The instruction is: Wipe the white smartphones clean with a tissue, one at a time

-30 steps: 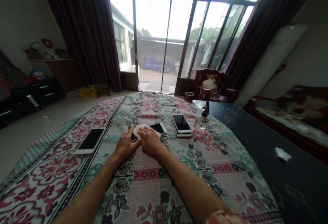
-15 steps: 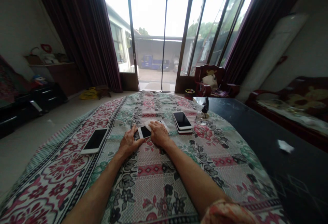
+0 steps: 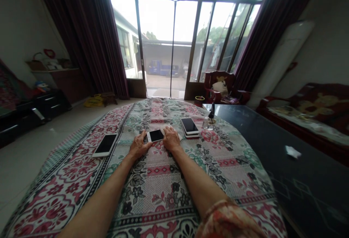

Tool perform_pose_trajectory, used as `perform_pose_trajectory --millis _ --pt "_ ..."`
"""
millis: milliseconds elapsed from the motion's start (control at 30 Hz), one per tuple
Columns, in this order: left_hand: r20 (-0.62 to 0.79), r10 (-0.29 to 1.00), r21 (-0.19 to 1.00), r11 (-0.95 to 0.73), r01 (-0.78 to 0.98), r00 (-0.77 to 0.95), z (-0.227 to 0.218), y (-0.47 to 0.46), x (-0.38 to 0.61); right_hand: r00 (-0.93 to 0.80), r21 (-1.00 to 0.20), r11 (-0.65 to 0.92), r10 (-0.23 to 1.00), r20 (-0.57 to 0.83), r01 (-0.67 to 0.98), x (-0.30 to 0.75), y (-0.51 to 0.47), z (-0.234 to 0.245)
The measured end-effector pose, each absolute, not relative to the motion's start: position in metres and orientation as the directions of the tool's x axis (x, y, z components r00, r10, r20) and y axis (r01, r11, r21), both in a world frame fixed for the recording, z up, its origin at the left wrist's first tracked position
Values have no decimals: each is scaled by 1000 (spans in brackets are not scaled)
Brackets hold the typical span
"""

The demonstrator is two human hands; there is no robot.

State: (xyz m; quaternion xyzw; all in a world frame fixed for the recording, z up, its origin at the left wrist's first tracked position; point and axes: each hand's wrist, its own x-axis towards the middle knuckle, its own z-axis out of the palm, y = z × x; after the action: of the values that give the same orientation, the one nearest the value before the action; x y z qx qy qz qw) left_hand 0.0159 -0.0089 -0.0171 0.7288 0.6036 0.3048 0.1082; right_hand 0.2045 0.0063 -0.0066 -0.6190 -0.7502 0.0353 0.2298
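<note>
A white smartphone (image 3: 156, 135) with a dark screen lies on the patterned tablecloth in front of me. My left hand (image 3: 139, 144) grips its left end, fingers at the far edge and thumb at the near edge. My right hand (image 3: 171, 138) is closed over the right end, with a white wipe (image 3: 179, 136) partly showing under and beside it. That end of the phone is hidden by the hand. To the left lies a larger white smartphone (image 3: 105, 145), screen up. Right of my hands, a white smartphone (image 3: 190, 125) rests on top of another one.
The floral tablecloth (image 3: 163, 190) covers the round table. A clear glass container with a dark upright top (image 3: 210, 119) stands beyond the stacked phones. At right, a crumpled white tissue (image 3: 292, 152) lies on a black table (image 3: 308, 180). Glass doors (image 3: 158, 67) are ahead.
My right hand has slid with the wipe from the middle of the phone to its right end, uncovering more screen. My left hand keeps its hold. The camera view has shifted slightly.
</note>
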Motion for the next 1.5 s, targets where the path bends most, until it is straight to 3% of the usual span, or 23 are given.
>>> perform_pose_trajectory --millis 367,633,867,1133,1333,1500 --pt "312 945 504 -250 827 96 -18 -9 17 -162 -334 283 924 347 899 203 -3 -6" --pt "292 953 492 -222 842 81 -24 -4 15 -357 -313 464 869 344 828 170 -17 -3" --pt "318 946 502 -222 836 60 -22 -7 16 -430 -343 516 852 297 785 168 -3 3" --pt "369 915 480 -339 809 165 -9 -5 20 -139 -386 269 933 331 882 217 17 0" --pt "304 911 517 -404 755 279 4 14 23 -148 -390 293 921 359 873 216 19 -2" --pt "375 885 546 -450 707 274 -5 15 19 -156 -375 301 916 370 877 216 21 -4"
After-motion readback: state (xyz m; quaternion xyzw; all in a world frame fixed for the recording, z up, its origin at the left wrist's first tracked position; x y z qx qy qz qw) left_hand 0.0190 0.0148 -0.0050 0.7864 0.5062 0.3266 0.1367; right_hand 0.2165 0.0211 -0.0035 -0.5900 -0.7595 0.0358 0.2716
